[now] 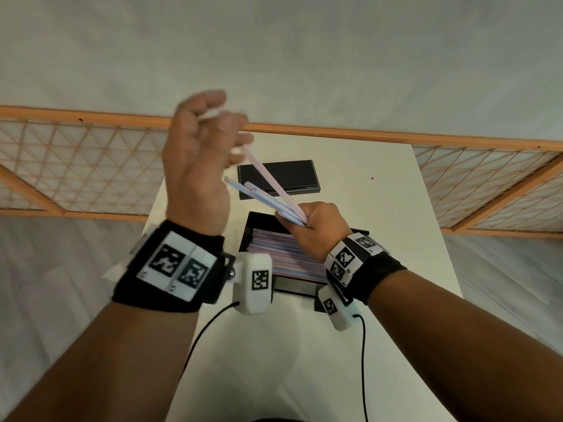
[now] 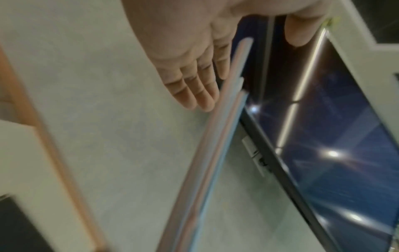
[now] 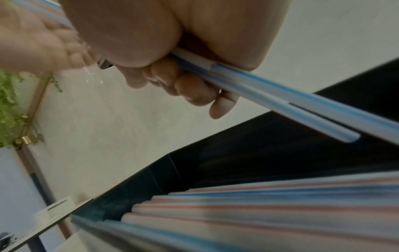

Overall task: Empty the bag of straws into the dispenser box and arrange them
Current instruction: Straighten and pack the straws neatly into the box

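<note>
White surface: the tabletop carries everything and runs away from the person toward a wooden lattice screen at the far side.
Dispenser box: black and open-topped, it sits near the middle of the tabletop, packed with pink, blue and white straws lying side by side.
Lid: a flat black panel lies on the tabletop just beyond the box.
Left hand: raised above the tabletop to the left of the box, fingers loosely curled, blurred; its fingertips meet the far end of one pink straw, though whether they pinch it I cannot tell.
Right hand: over the far right corner of the box, its grip wrapped tight around a small bundle of straws.
Bundle against the grip: it fans up and left out of the fist toward the left hand.
Right wrist view only: short straw ends stick out below the curled fingers, above the box's filled rows; green foliage shows at the left edge.
Left wrist view only: the bundle's far ends lie beside nearly straight fingers; the lid's glossy face reflects lights.
</note>
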Available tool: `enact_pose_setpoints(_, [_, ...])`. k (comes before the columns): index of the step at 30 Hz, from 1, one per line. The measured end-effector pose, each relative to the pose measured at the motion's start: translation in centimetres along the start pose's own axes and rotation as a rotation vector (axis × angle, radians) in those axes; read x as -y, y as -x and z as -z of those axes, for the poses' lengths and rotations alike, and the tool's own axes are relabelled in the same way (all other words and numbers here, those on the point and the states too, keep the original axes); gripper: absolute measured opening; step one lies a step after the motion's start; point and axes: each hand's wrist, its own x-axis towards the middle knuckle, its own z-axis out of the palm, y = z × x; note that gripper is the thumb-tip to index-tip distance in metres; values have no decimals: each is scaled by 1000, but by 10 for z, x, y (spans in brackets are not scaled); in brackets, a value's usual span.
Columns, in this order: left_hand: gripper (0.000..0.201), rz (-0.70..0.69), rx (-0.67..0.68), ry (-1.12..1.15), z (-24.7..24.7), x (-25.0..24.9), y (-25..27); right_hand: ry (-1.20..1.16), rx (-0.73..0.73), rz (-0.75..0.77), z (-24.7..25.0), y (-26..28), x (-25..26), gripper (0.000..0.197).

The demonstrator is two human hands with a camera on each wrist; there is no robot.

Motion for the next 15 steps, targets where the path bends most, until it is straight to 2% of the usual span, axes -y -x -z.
enact_pose_setpoints(2, [38,-70,108,-64,0,-11,-7,39,28,27,0,1,3,40])
enact_pose_setpoints(5, [36,-117,303,-467,-7,-5,-5,53,10,73,-1,3,14,49])
enact_pose_setpoints(7, [41,-90,336,-611,-9,5,1,27,3,107,-1,5,21,51])
enact_pose_setpoints(9, [46,-71,385,-652,-11,10,4,-23,-8,132,0,6,24,50])
enact_pose_setpoints(11, [55,-55,548,-797,-16,14,6,-65,-42,169,-5,6,25,38])
enact_pose_setpoints(13, [52,-15,708,-931,-24,15,8,-106,-70,217,-15,5,26,22])
enact_pose_setpoints(15, [41,21,722,-928,-27,15,8,-155,-107,222,-23,5,29,22])
